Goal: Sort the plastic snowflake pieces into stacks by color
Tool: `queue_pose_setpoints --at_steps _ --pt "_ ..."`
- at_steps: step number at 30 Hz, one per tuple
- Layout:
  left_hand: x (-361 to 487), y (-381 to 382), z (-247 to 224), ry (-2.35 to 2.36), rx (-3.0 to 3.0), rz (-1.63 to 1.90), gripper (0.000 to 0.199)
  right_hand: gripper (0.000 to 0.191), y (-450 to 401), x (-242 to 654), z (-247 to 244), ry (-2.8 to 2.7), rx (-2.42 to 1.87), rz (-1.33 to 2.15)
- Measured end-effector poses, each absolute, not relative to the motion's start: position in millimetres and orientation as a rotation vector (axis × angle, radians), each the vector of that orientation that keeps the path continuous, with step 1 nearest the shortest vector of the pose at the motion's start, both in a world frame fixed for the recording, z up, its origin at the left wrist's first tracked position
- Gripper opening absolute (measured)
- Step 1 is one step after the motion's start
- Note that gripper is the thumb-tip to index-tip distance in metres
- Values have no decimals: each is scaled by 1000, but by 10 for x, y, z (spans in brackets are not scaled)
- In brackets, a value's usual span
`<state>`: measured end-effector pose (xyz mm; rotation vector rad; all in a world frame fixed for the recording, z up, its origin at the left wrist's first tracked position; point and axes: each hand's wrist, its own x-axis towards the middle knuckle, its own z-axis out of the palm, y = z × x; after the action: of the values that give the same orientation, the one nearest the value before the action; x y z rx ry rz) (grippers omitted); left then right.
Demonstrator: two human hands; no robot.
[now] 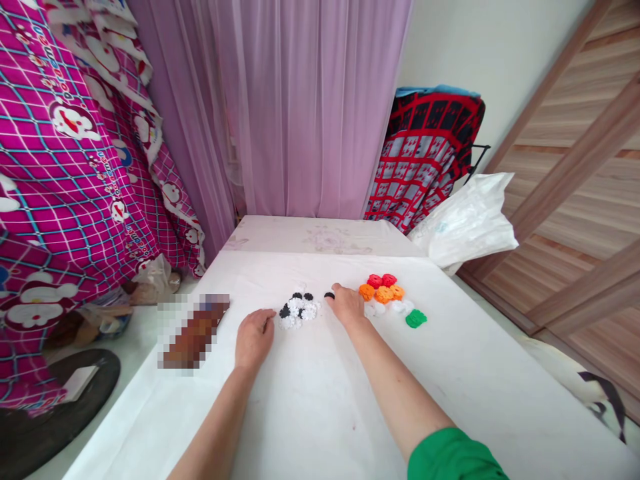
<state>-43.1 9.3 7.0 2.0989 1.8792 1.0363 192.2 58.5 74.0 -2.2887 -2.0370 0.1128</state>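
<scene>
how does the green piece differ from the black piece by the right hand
The green piece looks larger than the black piece. The green piece lies untouched, while the black piece is at the right hand's fingertips. Both are right of the black-and-white pile.
</scene>
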Motion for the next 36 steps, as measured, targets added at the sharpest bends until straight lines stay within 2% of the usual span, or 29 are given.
queue_pose_setpoints --at_steps 13,17,25,30,36 --pt "-336 82 103 2012 2272 579 40 20 -194 1829 272 -2067 -1914 186" --pt "-294 67 184 2068 2257 387 43 22 -171 1749 238 -2074 -1873 156" --pt "-182 -60 243 2088 2178 234 50 42 40 1616 339 -2119 -1855 232" --pt "-138 -114 234 2093 2190 172 62 39 126 1568 322 -2109 -1888 248" --pt "-79 76 165 2083 2283 144 59 31 171 1592 273 -2082 -1864 302"
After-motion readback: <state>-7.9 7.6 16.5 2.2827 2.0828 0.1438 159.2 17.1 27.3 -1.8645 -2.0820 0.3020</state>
